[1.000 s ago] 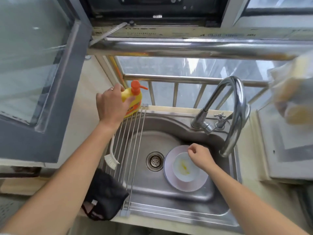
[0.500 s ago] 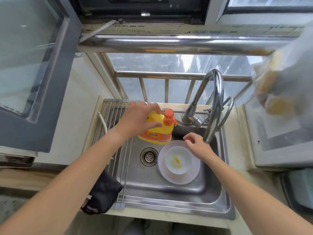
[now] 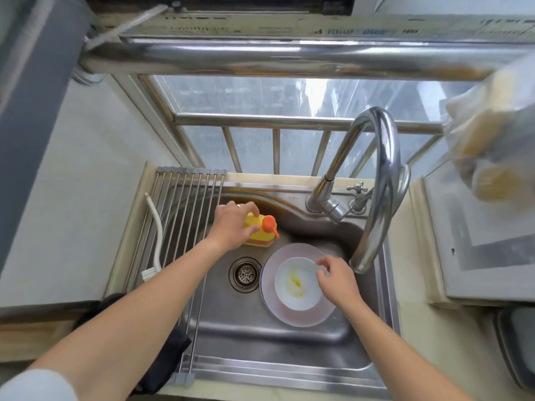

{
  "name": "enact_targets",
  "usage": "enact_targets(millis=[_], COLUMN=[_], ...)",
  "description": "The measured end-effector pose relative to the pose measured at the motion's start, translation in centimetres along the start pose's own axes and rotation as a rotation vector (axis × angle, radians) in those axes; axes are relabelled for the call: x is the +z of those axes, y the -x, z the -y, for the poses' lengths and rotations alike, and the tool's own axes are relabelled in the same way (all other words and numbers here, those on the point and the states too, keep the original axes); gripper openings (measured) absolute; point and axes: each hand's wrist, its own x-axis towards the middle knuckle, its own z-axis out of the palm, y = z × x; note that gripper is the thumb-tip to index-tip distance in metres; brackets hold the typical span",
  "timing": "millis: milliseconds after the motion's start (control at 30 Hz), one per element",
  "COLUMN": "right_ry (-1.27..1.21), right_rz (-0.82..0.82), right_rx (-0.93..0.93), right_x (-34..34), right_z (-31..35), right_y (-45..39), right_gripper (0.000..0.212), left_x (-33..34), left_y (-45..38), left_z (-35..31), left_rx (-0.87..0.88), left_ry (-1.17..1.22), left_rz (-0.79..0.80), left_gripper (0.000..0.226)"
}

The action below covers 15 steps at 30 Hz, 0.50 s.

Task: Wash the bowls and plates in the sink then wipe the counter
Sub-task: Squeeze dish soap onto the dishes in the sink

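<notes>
A white bowl (image 3: 295, 285) with yellow smears sits on a pale pink plate (image 3: 292, 315) inside the steel sink (image 3: 260, 351). My left hand (image 3: 231, 224) grips a yellow dish soap bottle (image 3: 259, 231) with an orange pump top, held over the sink's back left part, just behind the plate. My right hand (image 3: 335, 277) rests at the bowl's right rim, its fingertips pinching the edge. The bowl's right side is hidden under that hand.
A tall curved tap (image 3: 376, 180) arches over the sink's right side, its spout close to my right hand. A roll-up rack (image 3: 179, 215) covers the sink's left, with a white brush (image 3: 156, 235) on it. A black cloth (image 3: 165, 363) hangs at the front. The drain (image 3: 244, 274) lies left of the plate.
My left hand lifted the soap bottle off the rack's back corner and carried it right and down into the sink beside the plate. My right hand stayed at the bowl's rim.
</notes>
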Motion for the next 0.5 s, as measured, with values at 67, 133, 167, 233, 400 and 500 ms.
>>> enact_targets(millis=[67,133,167,233,400,500], right_ry=[0.008,-0.022,-0.042,-0.072,-0.139,-0.190], right_rz=[0.010,0.070,0.111,0.169,0.116,0.084], right_rx=[0.043,0.127,0.175,0.238,0.322,0.343], right_x=[0.1,0.5,0.8,1.5,2.2,3.4], right_z=[0.1,-0.4,-0.6,-1.0,-1.2,-2.3], right_y=[0.1,-0.2,-0.4,-0.6,-0.7,-1.2], right_gripper=[0.027,0.040,0.045,0.048,0.031,0.041], left_x=[1.2,1.7,1.8,1.8,0.9,0.7], left_y=[0.1,0.2,0.1,0.1,1.1,1.1], left_z=[0.5,0.6,0.6,0.2,-0.4,-0.9], left_rx=[-0.023,-0.037,-0.044,-0.076,-0.124,-0.151], left_ry=[0.003,-0.007,-0.014,0.024,0.284,0.257], left_rz=[0.029,0.040,0.053,0.098,0.123,0.170], left_gripper=[0.028,0.028,0.027,0.030,0.047,0.062])
